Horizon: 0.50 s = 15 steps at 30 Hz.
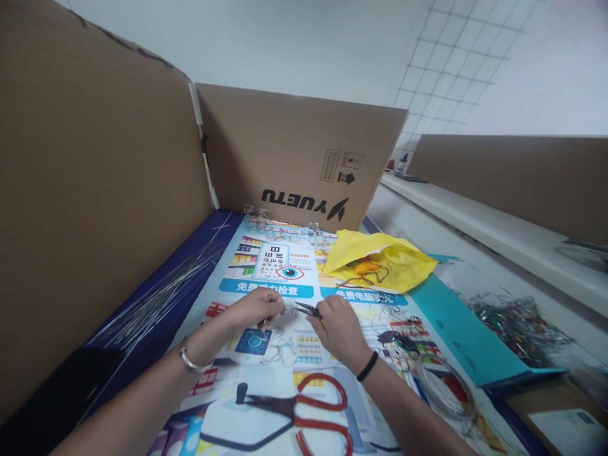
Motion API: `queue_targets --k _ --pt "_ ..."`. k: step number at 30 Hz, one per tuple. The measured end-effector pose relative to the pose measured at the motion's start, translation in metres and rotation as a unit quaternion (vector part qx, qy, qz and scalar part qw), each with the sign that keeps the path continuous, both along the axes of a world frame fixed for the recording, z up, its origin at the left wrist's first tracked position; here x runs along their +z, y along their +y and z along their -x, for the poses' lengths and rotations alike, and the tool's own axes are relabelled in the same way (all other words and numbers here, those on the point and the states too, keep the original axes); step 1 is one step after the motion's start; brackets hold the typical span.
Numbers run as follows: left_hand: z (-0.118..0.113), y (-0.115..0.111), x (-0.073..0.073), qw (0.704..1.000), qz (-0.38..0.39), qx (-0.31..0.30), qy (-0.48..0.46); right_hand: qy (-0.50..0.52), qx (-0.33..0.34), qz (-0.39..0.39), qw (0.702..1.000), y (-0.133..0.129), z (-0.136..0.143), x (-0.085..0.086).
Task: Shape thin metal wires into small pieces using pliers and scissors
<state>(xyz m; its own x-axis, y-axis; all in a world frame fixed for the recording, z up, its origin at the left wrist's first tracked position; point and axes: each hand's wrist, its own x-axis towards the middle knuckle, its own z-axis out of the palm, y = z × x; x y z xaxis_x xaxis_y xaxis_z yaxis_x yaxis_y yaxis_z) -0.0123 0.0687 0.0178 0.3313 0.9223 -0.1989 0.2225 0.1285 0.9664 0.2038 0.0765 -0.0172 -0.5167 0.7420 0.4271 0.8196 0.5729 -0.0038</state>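
i've got the right hand (339, 332) with its grip closed around small dark metal pliers (310, 310), tips pointing at the left hand (259, 309), above a colourful printed sheet (273, 375) on the table. left grip: fingers curled, can't tell from here if they pinch anything. scissors with red looped handles (289, 406) lie on the near side; bright yellow pouch (414, 261) sits beyond the right hand.

A cardboard panel (285, 145) stands behind an open yellow bag (409, 261).
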Motion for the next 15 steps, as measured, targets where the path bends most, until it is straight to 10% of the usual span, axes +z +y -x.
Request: queue_targets --k 15 --pt "-0.0015 0.0026 -0.009 0.988 -0.12 0.013 0.093 0.021 0.013 -0.056 0.998 0.0 -0.0008 -0.0082"
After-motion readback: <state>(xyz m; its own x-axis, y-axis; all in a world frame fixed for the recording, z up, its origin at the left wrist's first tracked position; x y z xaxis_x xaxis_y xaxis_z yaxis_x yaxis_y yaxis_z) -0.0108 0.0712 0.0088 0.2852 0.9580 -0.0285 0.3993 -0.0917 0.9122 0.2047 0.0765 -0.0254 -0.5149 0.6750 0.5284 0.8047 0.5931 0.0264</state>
